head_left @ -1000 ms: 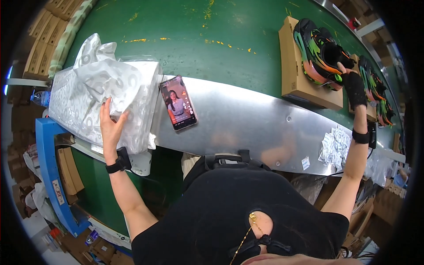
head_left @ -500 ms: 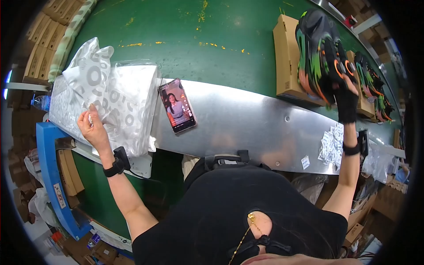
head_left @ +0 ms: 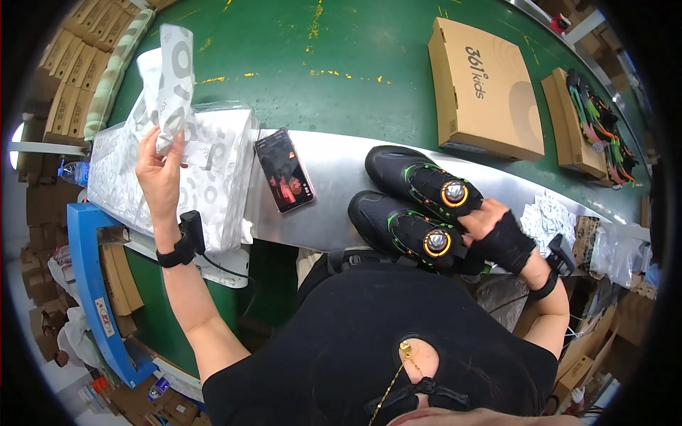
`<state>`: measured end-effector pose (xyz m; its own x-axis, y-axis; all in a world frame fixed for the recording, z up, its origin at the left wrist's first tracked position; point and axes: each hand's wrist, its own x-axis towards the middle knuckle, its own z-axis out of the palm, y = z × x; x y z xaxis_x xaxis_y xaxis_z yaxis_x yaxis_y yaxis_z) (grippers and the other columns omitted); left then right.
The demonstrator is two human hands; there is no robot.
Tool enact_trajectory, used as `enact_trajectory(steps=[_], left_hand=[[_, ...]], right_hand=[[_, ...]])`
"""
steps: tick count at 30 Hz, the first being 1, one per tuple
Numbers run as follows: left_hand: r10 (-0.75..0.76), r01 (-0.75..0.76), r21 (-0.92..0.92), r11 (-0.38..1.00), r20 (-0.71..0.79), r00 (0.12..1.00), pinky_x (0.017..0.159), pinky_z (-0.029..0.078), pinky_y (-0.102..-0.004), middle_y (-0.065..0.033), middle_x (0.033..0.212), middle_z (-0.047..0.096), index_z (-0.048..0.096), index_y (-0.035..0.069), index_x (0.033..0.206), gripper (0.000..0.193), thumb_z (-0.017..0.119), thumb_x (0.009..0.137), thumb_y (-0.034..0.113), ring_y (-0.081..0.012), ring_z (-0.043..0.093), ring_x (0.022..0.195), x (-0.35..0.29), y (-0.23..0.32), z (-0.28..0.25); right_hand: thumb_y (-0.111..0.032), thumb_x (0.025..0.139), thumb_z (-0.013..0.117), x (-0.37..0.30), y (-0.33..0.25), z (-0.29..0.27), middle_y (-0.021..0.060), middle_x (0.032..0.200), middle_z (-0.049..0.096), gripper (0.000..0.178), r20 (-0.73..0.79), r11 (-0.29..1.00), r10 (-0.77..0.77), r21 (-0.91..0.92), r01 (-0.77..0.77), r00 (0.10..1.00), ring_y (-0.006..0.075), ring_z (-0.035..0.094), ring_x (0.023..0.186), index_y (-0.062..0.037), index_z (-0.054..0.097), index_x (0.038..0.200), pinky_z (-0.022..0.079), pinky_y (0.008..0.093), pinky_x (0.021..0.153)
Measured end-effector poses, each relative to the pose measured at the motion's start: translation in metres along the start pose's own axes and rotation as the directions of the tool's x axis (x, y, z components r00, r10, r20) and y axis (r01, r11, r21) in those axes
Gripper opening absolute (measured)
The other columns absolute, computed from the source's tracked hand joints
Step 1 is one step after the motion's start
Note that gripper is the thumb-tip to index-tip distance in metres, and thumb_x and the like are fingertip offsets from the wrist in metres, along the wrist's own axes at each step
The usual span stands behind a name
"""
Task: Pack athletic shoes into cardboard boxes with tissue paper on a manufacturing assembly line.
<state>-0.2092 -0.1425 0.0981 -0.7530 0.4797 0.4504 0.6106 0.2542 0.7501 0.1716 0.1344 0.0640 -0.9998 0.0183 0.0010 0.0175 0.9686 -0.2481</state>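
My left hand (head_left: 159, 174) pinches a crumpled sheet of patterned white wrapping paper (head_left: 176, 78), raised above the stack it belongs with. Below it lies the stack of wrapping paper (head_left: 220, 163) in clear plastic. In front of my body, my right hand (head_left: 495, 231), in a black fingerless glove, is closed on the heel ends of a pair of black sneakers (head_left: 398, 170) with green trim and orange-ringed dials. Their toes point left over the metal strip. The fingertips inside the heels are partly hidden.
A closed brown shoebox (head_left: 490, 89) stands on the green table (head_left: 284, 42); farther right, more sneakers (head_left: 593, 113) lie on another box (head_left: 568, 142). A phone (head_left: 284, 170) rests by the paper stack. Small white packets (head_left: 547, 216) are heaped near my right wrist. A blue frame (head_left: 99, 284) stands left.
My right hand has brought the sneakers from above the shoebox down and left, close to my body. My left hand has lifted the paper sheet slightly higher. The shoebox is now uncovered.
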Motion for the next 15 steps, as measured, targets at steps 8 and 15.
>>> enact_trajectory(steps=[8, 15], left_hand=[[-0.092, 0.093, -0.083, 0.992, 0.019, 0.996, 0.044, 0.035, -0.0173, 0.0013, 0.070, 0.056, 0.059, -0.001, 0.097, 0.022, 0.060, 0.082, 0.016, -0.0023, 0.044, 0.050, 0.021, 0.004, 0.007], [0.011, -0.005, -0.048, 0.999, 0.141, 0.990, 0.041, 0.034, -0.0192, -0.0012, 0.073, 0.053, 0.058, -0.005, 0.094, 0.023, 0.061, 0.081, 0.014, -0.0039, 0.045, 0.048, 0.046, 0.019, 0.043]], right_hand=[[-0.012, 0.063, 0.070, 0.034, 0.083, 0.007, 0.0100, 0.104, 0.057, 0.046, -0.388, 0.903, 0.362, -0.079, -0.422, 0.847, 0.0261, 0.054, 0.096, -0.0081, 0.053, 0.106, 0.041, 0.0392, 0.079], [-0.012, 0.047, 0.075, 0.030, 0.133, 0.058, 0.0128, 0.125, 0.044, 0.079, -0.623, 0.862, 0.122, -0.319, -0.394, 0.772, 0.0288, 0.043, 0.113, -0.0056, 0.044, 0.119, 0.032, 0.0436, 0.086]])
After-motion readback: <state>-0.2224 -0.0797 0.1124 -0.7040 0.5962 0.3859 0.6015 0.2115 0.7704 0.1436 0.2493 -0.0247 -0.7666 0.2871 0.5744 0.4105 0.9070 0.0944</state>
